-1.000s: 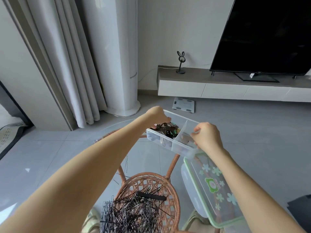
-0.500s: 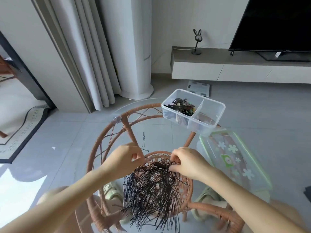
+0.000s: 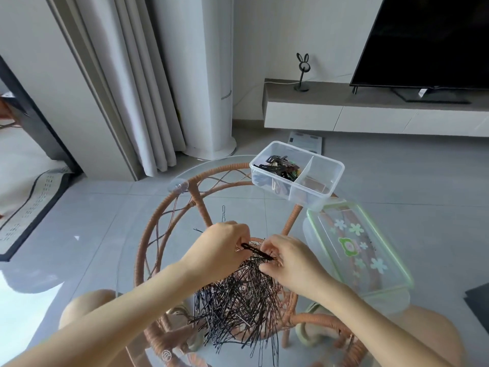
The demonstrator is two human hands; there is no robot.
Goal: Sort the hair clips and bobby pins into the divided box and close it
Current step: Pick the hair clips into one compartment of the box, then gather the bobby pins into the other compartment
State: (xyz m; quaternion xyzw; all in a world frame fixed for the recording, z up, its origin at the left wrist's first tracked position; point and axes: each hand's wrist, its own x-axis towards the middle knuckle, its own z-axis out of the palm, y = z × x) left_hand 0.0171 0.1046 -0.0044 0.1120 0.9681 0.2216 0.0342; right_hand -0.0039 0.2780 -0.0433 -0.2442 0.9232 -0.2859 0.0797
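Note:
A heap of black bobby pins lies on the glass table top in front of me. At its far edge a long black hair clip is lifted slightly. My left hand pinches its left end and my right hand pinches its right end. The clear divided box stands open at the table's far right. Its left compartment holds several dark hair clips; its right compartment looks nearly empty. The box lid, clear with a green rim and flower prints, lies flat to the right of my hands.
One stray bobby pin lies on the glass beyond my left hand. The rattan table frame shows through the round glass top. A white scale sits on the floor behind the box, with a TV stand and curtains further back.
Both hands left the box at the far side and came back to the pin heap. The black clip has been lifted from the heap and is now held between both hands.

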